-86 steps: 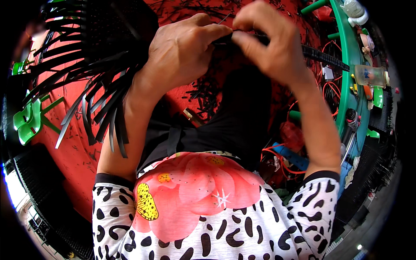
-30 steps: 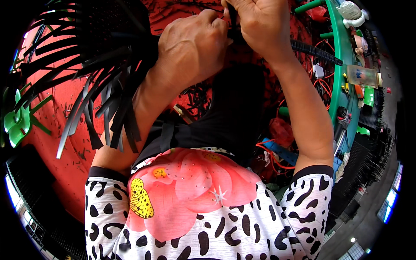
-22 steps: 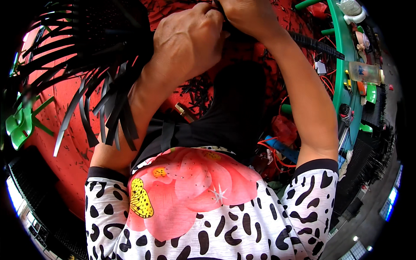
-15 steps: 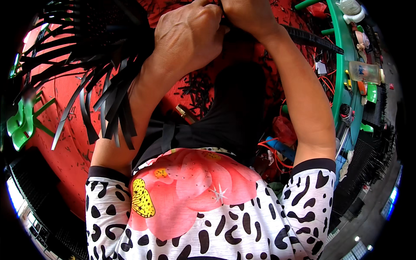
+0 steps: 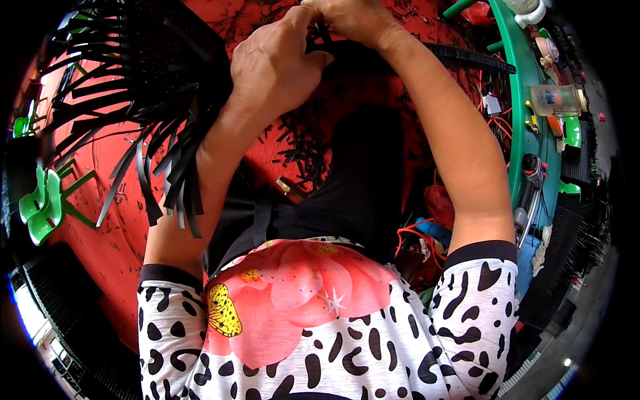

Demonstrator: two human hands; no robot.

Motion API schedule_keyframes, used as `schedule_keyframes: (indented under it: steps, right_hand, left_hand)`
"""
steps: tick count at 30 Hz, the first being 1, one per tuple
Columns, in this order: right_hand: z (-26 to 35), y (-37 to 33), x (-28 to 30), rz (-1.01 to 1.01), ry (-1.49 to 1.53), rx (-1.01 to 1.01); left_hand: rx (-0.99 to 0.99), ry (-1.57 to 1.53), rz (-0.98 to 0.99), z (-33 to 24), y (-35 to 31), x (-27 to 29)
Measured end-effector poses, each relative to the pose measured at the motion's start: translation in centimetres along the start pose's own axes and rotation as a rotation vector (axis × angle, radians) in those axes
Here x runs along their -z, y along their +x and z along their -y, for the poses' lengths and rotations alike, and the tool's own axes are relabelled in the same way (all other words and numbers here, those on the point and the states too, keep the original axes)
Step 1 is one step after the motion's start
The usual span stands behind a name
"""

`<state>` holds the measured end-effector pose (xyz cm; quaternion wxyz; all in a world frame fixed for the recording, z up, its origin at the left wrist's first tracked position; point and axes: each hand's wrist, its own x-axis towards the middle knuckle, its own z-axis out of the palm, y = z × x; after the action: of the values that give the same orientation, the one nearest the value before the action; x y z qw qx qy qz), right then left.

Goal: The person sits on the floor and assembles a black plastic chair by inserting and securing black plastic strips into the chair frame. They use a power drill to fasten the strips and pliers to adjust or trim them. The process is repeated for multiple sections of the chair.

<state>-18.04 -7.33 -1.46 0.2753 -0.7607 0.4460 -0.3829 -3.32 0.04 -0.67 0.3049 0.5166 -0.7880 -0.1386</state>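
Both hands have climbed toward the top edge of the head view since the earlier pictures, where they sat lower and the right hand showed whole; the fringe of black strips at the left has swung lower along the left forearm.

Head view, now: the left hand is curled into a loose fist, fingers closed on the near end of a long black strip that runs out to the right over the red table. The right hand is cut by the frame edge; its fingers seem pinched on the same strip just beside the left hand, though the tips are hidden, so I cannot tell how tightly. The two hands touch or nearly touch. The bundle of strips hangs at the left, ends splayed. Short black offcuts litter the table between the arms. The work looks unchanged in kind, only carried further from the body.
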Motion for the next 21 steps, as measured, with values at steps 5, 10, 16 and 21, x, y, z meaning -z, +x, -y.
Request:
schedule_keyframes:
  steps: [5, 10, 16, 21]
  right_hand:
    - [1.2, 0.2, 0.1, 0.076, 0.129, -0.183]
    - [0.4, -0.1, 0.1, 0.05, 0.02, -0.212]
    - [1.2, -0.3, 0.4, 0.07, 0.077, -0.299]
    - [0.3, -0.2, 0.2, -0.03, 0.019, -0.166]
  left_hand:
    - [0.05, -0.019, -0.008, 0.6, 0.3, 0.0]
    - [0.105, -0.021, 0.039, -0.2, 0.4, 0.0]
    - [0.152, -0.026, 0.003, -0.5, 0.2, 0.0]
    - [0.17, 0.0, -0.053, -0.7, 0.2, -0.2]
